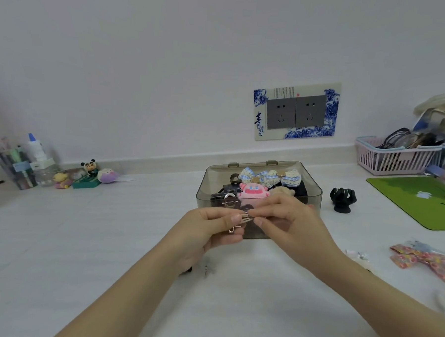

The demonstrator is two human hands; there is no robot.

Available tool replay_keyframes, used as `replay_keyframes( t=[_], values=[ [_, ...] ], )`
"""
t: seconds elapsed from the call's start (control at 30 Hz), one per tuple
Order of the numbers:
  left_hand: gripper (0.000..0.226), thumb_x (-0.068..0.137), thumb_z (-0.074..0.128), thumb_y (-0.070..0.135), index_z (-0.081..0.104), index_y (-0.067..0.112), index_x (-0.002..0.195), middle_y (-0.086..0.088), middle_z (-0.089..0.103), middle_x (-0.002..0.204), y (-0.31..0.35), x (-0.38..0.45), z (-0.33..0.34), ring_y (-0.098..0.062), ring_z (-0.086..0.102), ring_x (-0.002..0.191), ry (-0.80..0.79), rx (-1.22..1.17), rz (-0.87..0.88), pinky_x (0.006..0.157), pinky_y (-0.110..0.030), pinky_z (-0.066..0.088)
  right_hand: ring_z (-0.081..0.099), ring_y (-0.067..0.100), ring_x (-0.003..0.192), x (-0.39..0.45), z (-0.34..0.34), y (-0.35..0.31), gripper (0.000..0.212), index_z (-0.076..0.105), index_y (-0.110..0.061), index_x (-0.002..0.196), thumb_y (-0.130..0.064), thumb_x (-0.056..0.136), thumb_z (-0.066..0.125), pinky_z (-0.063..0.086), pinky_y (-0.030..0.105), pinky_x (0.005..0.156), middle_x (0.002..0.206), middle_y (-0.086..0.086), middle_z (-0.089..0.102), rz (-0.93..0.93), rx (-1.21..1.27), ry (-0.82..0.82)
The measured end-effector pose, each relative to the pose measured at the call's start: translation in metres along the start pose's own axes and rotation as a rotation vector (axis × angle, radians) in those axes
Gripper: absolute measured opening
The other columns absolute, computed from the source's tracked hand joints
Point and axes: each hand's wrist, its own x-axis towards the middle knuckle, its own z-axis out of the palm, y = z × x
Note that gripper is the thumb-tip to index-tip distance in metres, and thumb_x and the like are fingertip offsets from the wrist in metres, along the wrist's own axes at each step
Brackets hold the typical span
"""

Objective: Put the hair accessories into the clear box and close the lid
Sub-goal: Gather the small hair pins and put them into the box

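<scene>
**Op A:** Head view had both hands meeting just in front of the clear box [258, 196]. What did you count?

**Op B:** I counted one box on the white desk [109, 239], with no lid over its top that I could see. Inside I made out one pink plush clip [253, 193], two blue-checked lace bows [270, 177] along the back wall and a dark claw clip [226, 194]; the rest was a dark jumble I couldn't separate.

**Op A:** And the fingers?

**Op B:** I saw the left hand [213, 229] pinching thin metal snap clips [246, 218], and the right hand [291, 221] pinching the same bundle from the other side. How many clips, I couldn't tell.

**Op A:** Anything around?

**Op B:** One black hand-shaped stand [342, 200] right of the box, one green mat [415, 201], one pink basket [397, 159] of glasses, a patterned bow [428, 259] lying at the right edge. The hands blocked the box's front wall.
</scene>
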Motion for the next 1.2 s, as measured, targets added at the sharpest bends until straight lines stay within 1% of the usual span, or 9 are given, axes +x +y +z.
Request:
replay_keyframes(
  t=[0.1, 0.2, 0.4, 0.53, 0.7, 0.8, 0.9, 1.03, 1.2],
  values=[
    [0.02, 0.07, 0.068, 0.015, 0.074, 0.005, 0.088, -0.006, 0.07, 0.07, 0.016, 0.006, 0.004, -0.009, 0.068, 0.062, -0.002, 0.021, 0.028, 0.058, -0.015, 0.055, 0.059, 0.002, 0.094, 0.008, -0.007, -0.005, 0.019, 0.072, -0.042, 0.093, -0.038, 0.077, 0.062, 0.049, 0.037, 0.087, 0.097, -0.022, 0.06, -0.008, -0.085, -0.012],
    [0.012, 0.084, 0.062, 0.007, 0.072, 0.004, 0.088, -0.004, 0.072, 0.067, 0.039, 0.018, 0.01, -0.009, 0.069, 0.061, -0.026, 0.063, 0.063, 0.057, -0.014, 0.055, 0.055, -0.01, 0.093, 0.026, -0.018, -0.012, 0.016, 0.076, -0.026, 0.091, -0.019, 0.077, 0.07, 0.043, 0.007, 0.082, 0.094, -0.016, 0.062, -0.075, -0.082, 0.059],
    [0.009, 0.087, 0.059, 0.003, 0.068, 0.0, 0.086, -0.004, 0.071, 0.062, 0.069, 0.061, 0.022, -0.007, 0.067, 0.054, -0.04, 0.094, 0.056, 0.054, -0.015, 0.056, 0.061, 0.0, 0.071, 0.074, -0.044, -0.012, 0.013, 0.071, -0.027, 0.08, -0.015, 0.076, 0.071, 0.048, 0.009, 0.067, 0.078, -0.014, 0.068, -0.017, -0.164, -0.003],
    [0.012, 0.091, 0.053, 0.0, 0.065, -0.003, 0.09, -0.011, 0.068, 0.08, 0.068, 0.098, 0.026, -0.009, 0.068, 0.062, -0.047, 0.143, 0.006, 0.055, -0.016, 0.057, 0.059, -0.001, 0.065, 0.1, -0.049, 0.009, 0.01, 0.072, -0.024, 0.077, -0.014, 0.074, 0.073, 0.043, 0.004, 0.059, 0.07, -0.017, 0.066, 0.054, -0.202, -0.054],
    [0.028, 0.088, 0.052, -0.009, 0.059, -0.004, 0.115, -0.014, 0.065, 0.083, 0.058, 0.132, 0.025, -0.021, 0.069, 0.073, -0.068, 0.394, -0.029, 0.065, -0.024, 0.06, 0.055, 0.003, 0.065, 0.115, -0.045, 0.044, 0.016, 0.072, -0.021, 0.085, -0.015, 0.071, 0.075, 0.042, 0.007, 0.059, 0.077, -0.009, 0.066, 0.151, -0.316, -0.181],
    [0.028, 0.081, 0.064, -0.005, 0.065, 0.002, 0.108, -0.011, 0.065, 0.083, 0.051, 0.144, 0.023, -0.017, 0.066, 0.068, 0.007, 0.579, 0.007, 0.059, -0.021, 0.058, 0.058, 0.006, 0.072, 0.117, -0.041, 0.052, 0.017, 0.073, -0.017, 0.091, -0.015, 0.074, 0.072, 0.045, 0.009, 0.065, 0.081, -0.007, 0.067, 0.154, -0.375, -0.242],
    [0.027, 0.076, 0.073, 0.004, 0.069, 0.008, 0.103, -0.006, 0.066, 0.075, 0.048, 0.156, 0.026, -0.014, 0.061, 0.059, 0.074, 0.74, 0.063, 0.061, -0.028, 0.056, 0.061, 0.013, 0.083, 0.123, -0.038, 0.053, 0.019, 0.072, -0.018, 0.093, -0.021, 0.074, 0.072, 0.051, 0.026, 0.079, 0.092, -0.002, 0.07, 0.17, -0.455, -0.255],
    [0.029, 0.074, 0.076, 0.009, 0.071, 0.01, 0.103, 0.007, 0.06, 0.064, 0.045, 0.163, 0.031, 0.001, 0.05, 0.041, 0.08, 0.91, 0.082, 0.041, -0.012, 0.04, 0.058, 0.013, 0.082, 0.129, -0.036, 0.059, 0.021, 0.071, -0.015, 0.095, -0.017, 0.074, 0.072, 0.046, 0.024, 0.076, 0.087, -0.003, 0.063, 0.194, -0.516, -0.317],
    [0.024, 0.075, 0.074, 0.009, 0.071, 0.014, 0.099, -0.001, 0.065, 0.086, 0.043, 0.161, 0.029, -0.012, 0.059, 0.073, 0.139, 1.022, 0.163, 0.052, -0.014, 0.041, 0.056, 0.011, 0.082, 0.129, -0.037, 0.062, 0.017, 0.072, -0.014, 0.091, -0.018, 0.074, 0.073, 0.046, 0.023, 0.079, 0.084, -0.005, 0.062, 0.206, -0.515, -0.355]
  ],
)
